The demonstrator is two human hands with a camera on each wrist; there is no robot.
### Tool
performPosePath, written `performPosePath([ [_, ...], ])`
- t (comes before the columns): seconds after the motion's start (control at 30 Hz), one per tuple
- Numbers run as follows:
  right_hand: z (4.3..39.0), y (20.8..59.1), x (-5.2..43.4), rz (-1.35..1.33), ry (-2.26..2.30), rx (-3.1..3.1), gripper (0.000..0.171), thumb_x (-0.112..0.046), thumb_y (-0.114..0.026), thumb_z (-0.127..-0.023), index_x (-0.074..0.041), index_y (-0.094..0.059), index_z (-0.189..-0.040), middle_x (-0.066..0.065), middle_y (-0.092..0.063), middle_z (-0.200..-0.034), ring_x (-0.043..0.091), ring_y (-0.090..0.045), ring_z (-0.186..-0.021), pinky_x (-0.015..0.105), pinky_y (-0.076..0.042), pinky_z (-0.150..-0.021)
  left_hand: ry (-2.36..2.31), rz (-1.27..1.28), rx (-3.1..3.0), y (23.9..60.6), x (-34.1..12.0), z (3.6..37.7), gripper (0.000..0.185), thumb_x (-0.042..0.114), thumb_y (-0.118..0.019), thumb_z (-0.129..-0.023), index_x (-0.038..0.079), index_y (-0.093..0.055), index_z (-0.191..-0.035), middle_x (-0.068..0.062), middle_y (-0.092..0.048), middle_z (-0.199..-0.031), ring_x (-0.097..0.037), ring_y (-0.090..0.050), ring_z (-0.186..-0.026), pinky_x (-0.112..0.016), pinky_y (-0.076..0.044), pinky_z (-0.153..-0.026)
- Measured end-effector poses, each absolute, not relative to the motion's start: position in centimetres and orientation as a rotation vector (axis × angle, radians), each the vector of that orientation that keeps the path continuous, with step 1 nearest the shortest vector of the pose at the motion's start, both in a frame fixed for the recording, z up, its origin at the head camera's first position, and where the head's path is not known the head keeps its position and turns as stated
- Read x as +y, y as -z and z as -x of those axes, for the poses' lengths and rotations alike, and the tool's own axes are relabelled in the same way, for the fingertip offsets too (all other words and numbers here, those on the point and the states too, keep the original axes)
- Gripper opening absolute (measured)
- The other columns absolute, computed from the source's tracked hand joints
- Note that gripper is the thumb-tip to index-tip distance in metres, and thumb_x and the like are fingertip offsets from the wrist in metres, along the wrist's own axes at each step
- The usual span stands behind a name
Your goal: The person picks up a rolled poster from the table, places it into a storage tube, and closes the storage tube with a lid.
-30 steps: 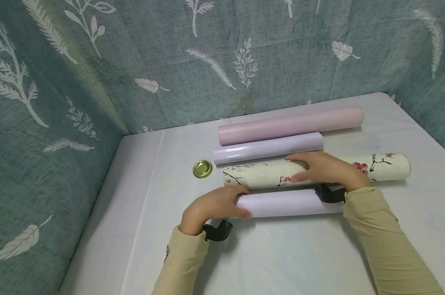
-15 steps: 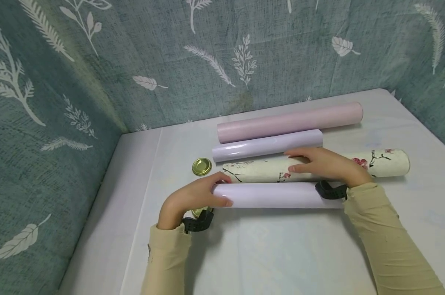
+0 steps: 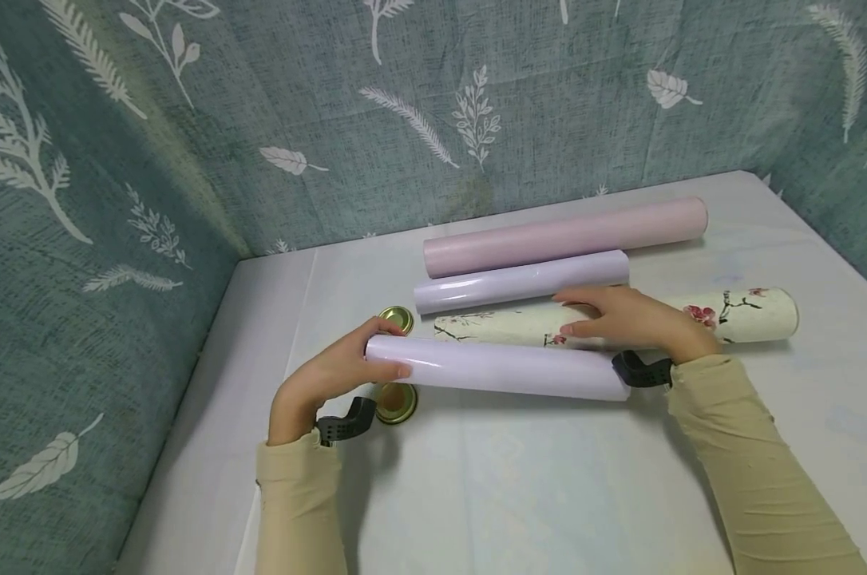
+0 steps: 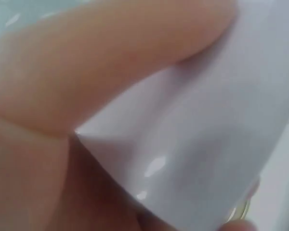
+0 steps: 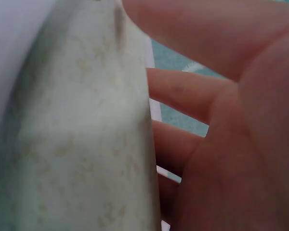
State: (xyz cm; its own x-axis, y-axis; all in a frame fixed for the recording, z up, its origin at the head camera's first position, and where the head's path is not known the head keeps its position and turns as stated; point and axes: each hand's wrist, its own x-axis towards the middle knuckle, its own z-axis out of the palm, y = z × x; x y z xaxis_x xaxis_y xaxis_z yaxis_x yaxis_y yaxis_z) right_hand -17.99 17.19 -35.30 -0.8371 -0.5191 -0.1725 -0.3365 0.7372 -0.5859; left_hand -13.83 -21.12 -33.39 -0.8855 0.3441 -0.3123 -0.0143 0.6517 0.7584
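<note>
My left hand (image 3: 336,367) grips the left end of a pale lavender paper roll (image 3: 498,367), thumb on the near side and fingers behind it. This roll slants, its left end farther back than its right, and it overlaps the near edge of a cream roll printed with blossom branches (image 3: 757,315). Around the middle of that floral roll my right hand (image 3: 631,323) is curled; in the right wrist view the fingers wrap the roll's side (image 5: 86,120). In the left wrist view, the lavender sheet (image 4: 207,120) fills the grasp.
Behind the floral roll lie a shorter glossy lavender roll (image 3: 520,283) and a long pink roll (image 3: 563,238). Two gold jar lids (image 3: 396,405) sit by the left hand, one nearer and one farther. Leaf-patterned green cloth (image 3: 433,120) walls the white-covered table (image 3: 534,495).
My left hand has moved left and slightly back, drawing the lavender roll with it and tilting it. The nearer gold lid has come into sight. My right hand stays on the floral roll.
</note>
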Motion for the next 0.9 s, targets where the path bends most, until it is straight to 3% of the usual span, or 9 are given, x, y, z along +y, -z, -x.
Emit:
performPosePath([
  [0.37,17.4,35.2,15.5,0.812,0.695,2.654,0.063,-0.034,-0.065,-0.08,-0.009,-0.042,-0.133,0.012,-0.048,-0.128,0.029,-0.043,-0.116,0.047,-0.034,-0.093,-1.431,-0.183,2.296,34.4,-23.4,14.1,0.05,0.033,-0.068,-0.078,0.022,-0.041,-0.119,-0.012,-0.05,-0.11,-0.035,-0.053,-0.09,-0.041,-0.05,-0.067],
  [0.67,17.4,35.9,14.6,0.818,0.56,2.744,0.07,-0.041,-0.067,-0.076,-0.012,-0.041,-0.134,0.012,-0.049,-0.127,0.033,-0.041,-0.118,0.055,-0.029,-0.09,-1.52,-0.18,2.257,35.1,-25.2,13.8,0.047,0.028,-0.066,-0.081,0.019,-0.041,-0.119,-0.012,-0.046,-0.114,-0.031,-0.049,-0.096,-0.04,-0.049,-0.072],
  [0.9,17.5,36.2,14.3,0.788,0.471,2.805,0.078,-0.047,-0.072,-0.068,-0.015,-0.043,-0.133,0.017,-0.049,-0.12,0.034,-0.043,-0.112,0.054,-0.031,-0.089,-1.558,-0.195,2.193,35.7,-25.8,13.8,0.044,0.026,-0.059,-0.086,0.017,-0.036,-0.122,-0.014,-0.041,-0.115,-0.04,-0.043,-0.096,-0.035,-0.047,-0.071],
])
